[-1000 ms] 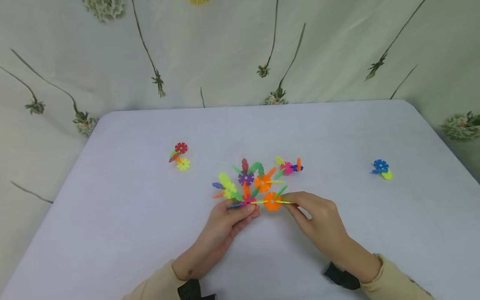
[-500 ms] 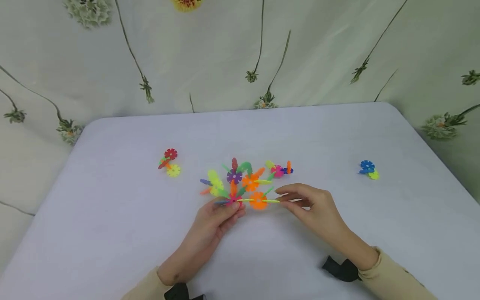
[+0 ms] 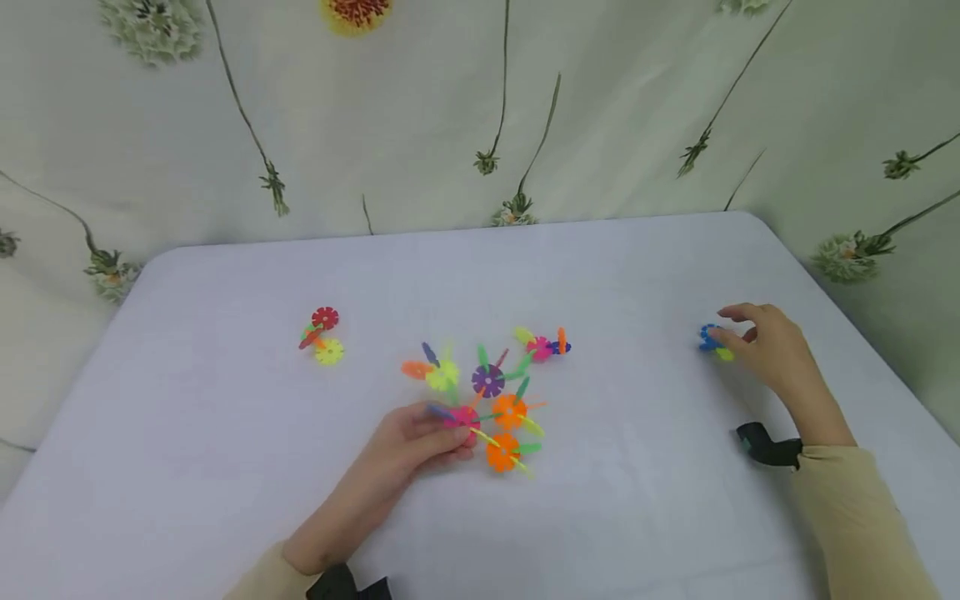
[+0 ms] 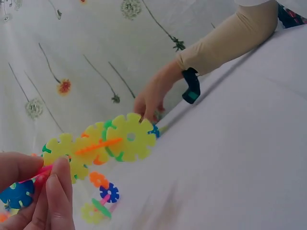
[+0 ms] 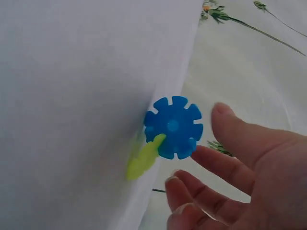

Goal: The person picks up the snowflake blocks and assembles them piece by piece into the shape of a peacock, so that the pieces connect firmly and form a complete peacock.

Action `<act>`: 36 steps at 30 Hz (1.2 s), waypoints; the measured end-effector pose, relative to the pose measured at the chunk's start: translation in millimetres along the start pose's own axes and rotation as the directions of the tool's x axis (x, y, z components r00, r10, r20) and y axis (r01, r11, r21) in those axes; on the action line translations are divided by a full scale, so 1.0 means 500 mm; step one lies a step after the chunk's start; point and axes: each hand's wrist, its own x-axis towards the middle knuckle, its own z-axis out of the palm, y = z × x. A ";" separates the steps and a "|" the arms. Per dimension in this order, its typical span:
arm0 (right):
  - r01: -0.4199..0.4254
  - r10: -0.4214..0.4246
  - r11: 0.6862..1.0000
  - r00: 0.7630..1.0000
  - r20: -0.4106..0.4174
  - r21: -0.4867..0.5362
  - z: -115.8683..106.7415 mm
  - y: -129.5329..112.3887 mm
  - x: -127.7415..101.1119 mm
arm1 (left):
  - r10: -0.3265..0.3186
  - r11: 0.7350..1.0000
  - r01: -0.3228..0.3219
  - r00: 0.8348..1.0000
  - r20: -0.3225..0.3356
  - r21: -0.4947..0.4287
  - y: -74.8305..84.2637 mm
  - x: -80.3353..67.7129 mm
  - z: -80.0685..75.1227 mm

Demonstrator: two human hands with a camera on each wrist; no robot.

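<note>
Two hands: left hand (image 3: 408,446) clamped on disc cluster (image 3: 487,400), right hand (image 3: 765,350) spread beside blue disc (image 5: 173,127).

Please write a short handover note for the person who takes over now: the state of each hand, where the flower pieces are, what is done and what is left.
Left hand: fingers pinch the near end of the big cluster of joined flower discs at table centre.
Right hand: fingers spread at the blue-and-yellow pair near the right edge, not yet closed on it.
Loose groups: red-and-yellow group on the left; pink-and-orange group just behind the cluster.
Done: many discs are joined into the cluster.
Left, probably: grasp the pair, join it on, then the other two groups.
</note>
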 end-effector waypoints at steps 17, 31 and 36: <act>0.171 -0.171 0.985 0.983 0.060 0.007 0.005 -0.072 -0.018 | -0.010 0.977 -0.039 0.974 0.227 0.211 -0.027 0.003 -0.036; -0.001 -0.620 0.425 0.729 0.292 0.905 0.109 -0.355 -0.030 | 0.017 0.920 -0.200 0.880 0.475 0.337 -0.005 -0.001 -0.060; -0.081 -0.617 0.419 0.705 0.349 0.904 0.153 -0.386 -0.047 | -0.012 0.919 -0.148 0.916 0.400 0.365 -0.015 0.002 -0.071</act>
